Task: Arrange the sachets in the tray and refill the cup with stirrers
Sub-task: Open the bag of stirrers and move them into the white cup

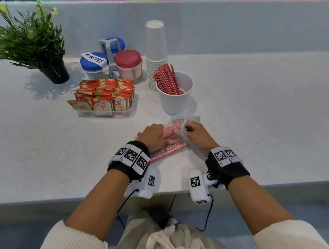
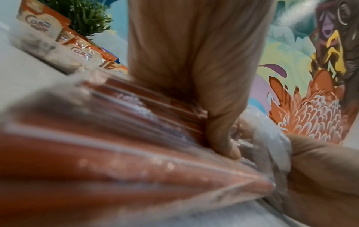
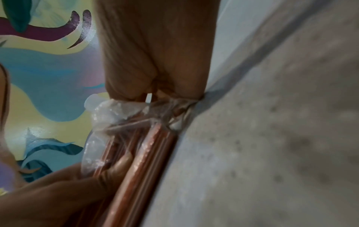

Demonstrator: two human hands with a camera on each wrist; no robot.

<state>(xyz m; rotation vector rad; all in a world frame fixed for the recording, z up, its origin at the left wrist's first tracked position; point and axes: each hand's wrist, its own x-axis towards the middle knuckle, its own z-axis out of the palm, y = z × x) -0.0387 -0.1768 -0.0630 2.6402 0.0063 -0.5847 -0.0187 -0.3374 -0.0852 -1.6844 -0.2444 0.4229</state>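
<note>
A clear plastic bag of red stirrers [image 1: 168, 142] lies on the white counter near its front edge. My left hand [image 1: 153, 136] grips the bag around its middle, fingers curled over the stirrers [image 2: 174, 110]. My right hand [image 1: 195, 133] pinches the bag's crumpled open end [image 3: 136, 107]. Behind the bag stands a white cup [image 1: 174, 98] with several red stirrers leaning to its left side. To the left, a clear tray [image 1: 106, 113] holds rows of orange creamer sachets [image 1: 104, 93], one leaning out at its front left.
A stack of white paper cups [image 1: 155, 52] stands behind the stirrer cup. A caddy with blue- and red-lidded jars [image 1: 113, 61], one tagged COFFEE, sits behind the tray. A potted plant [image 1: 35, 43] is at far left. The counter edge [image 1: 175, 192] runs just under my wrists.
</note>
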